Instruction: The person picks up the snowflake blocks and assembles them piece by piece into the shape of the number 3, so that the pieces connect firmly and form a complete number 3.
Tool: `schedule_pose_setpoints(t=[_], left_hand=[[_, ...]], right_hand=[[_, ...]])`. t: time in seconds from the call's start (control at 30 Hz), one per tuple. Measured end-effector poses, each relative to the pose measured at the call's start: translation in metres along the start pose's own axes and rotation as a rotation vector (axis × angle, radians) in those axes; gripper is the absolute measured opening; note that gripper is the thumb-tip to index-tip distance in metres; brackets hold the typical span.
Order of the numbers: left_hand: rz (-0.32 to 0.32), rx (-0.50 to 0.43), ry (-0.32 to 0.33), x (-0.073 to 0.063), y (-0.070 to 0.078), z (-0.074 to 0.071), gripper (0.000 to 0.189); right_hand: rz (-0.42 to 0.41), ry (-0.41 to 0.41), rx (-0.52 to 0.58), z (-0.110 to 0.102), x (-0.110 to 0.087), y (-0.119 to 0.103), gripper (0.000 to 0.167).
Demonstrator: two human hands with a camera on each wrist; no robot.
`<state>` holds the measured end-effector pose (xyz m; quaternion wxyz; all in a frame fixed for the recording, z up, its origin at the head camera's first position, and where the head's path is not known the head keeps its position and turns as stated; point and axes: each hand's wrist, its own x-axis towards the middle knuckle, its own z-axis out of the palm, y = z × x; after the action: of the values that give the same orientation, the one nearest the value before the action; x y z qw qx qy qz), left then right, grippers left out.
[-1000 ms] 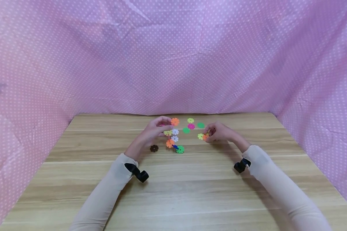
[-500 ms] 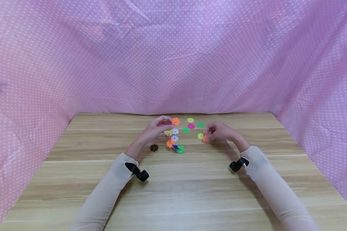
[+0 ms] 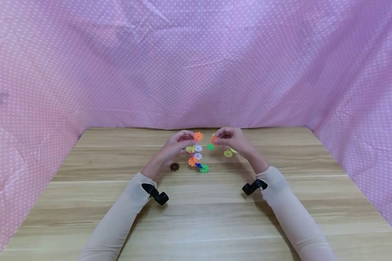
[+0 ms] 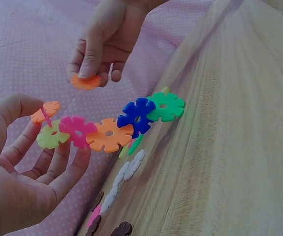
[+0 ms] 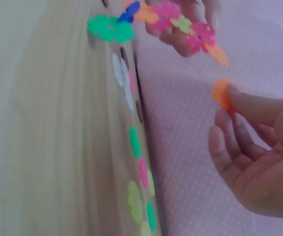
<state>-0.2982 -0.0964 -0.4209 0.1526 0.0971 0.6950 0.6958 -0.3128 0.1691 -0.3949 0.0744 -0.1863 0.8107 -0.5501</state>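
Note:
My left hand [image 3: 176,145] grips one end of a curved chain of flower-shaped snowflake discs. In the left wrist view the chain runs from a green disc [image 4: 165,106] through a blue disc [image 4: 137,118], an orange disc [image 4: 110,135], a pink disc [image 4: 77,132] and a yellow-green disc [image 4: 52,135] to another pink disc, edge-on, and an orange end disc [image 4: 47,111]. My right hand [image 3: 235,140] pinches a single orange snowflake disc [image 5: 223,94] between thumb and forefinger. That disc is held a short gap from the chain's orange end.
Loose discs lie on the wooden table [image 3: 196,217]: white discs [image 3: 197,156], a brown disc [image 3: 174,167], a green disc [image 3: 210,146] and a yellow-green disc [image 3: 228,153]. Others are partly hidden behind the hands. A pink dotted cloth [image 3: 196,72] hangs beyond the back edge.
My right hand has picked up the orange disc from the table at the right and moved left with it toward the chain. My left hand and the chain have stayed nearly still.

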Motion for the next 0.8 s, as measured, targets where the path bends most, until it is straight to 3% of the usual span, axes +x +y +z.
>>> schedule_pose_setpoints(t=[0.23,0.37,0.8], left_hand=[[0.001,-0.013,-0.007,0.001,0.001,0.001,0.03],[0.011,0.038,-0.021,0.0,0.002,0.001,0.031],[0.006,0.072,-0.045,-0.002,0.003,0.002,0.033]], right_hand=[[-0.106,0.107,-0.003,0.015,0.001,0.001,0.018],[-0.14,0.149,-0.018,0.018,0.002,0.002,0.015],[-0.187,0.154,0.054,0.026,0.0,0.002,0.013]])
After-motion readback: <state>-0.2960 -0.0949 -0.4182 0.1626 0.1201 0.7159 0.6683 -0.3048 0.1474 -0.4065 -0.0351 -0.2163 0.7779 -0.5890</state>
